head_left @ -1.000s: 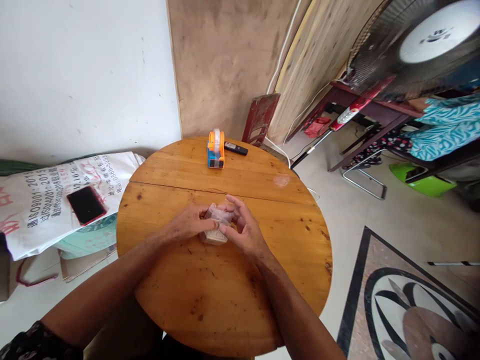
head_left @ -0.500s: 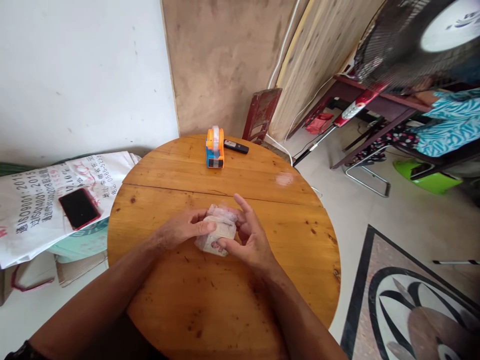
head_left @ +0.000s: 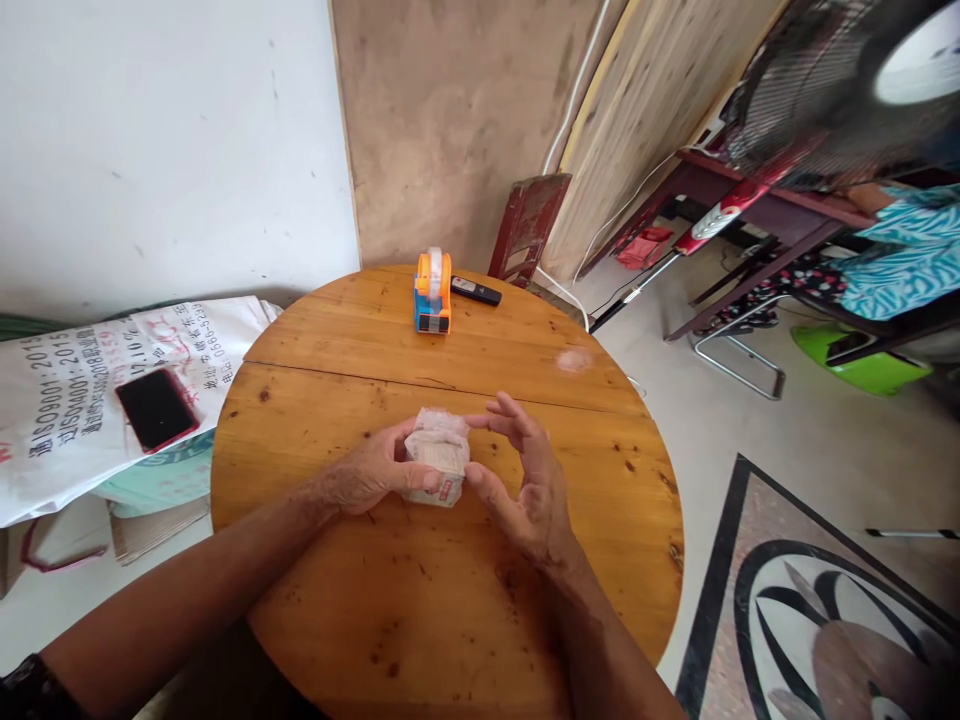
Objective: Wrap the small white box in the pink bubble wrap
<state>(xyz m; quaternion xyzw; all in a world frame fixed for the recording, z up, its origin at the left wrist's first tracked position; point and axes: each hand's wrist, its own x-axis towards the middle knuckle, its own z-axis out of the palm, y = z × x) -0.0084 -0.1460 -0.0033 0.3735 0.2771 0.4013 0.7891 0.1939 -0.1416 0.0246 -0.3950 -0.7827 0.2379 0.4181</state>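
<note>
A small pale box in clear bubble wrap (head_left: 441, 458) is just above or on the round wooden table (head_left: 360, 600); which of the two, I cannot tell. Red print shows on its near side. My left hand (head_left: 379, 468) grips the package from the left, thumb across its front and fingers behind. On the other side, my right hand (head_left: 529, 475) has its fingers spread, with thumb and index fingertips close to or touching the package's right edge.
Toward the table's far edge stand an orange and blue tape dispenser (head_left: 433, 292) and a black remote (head_left: 476, 291). A phone (head_left: 157, 408) lies on a white printed sack (head_left: 225, 345) at left. A chair (head_left: 529, 225), a fan (head_left: 817, 90) and a seated person (head_left: 900, 250) are beyond.
My right hand has loosened and shifted right, its fingers opening away from the package. The package has turned slightly, showing its red print, while my left hand keeps hold of it.
</note>
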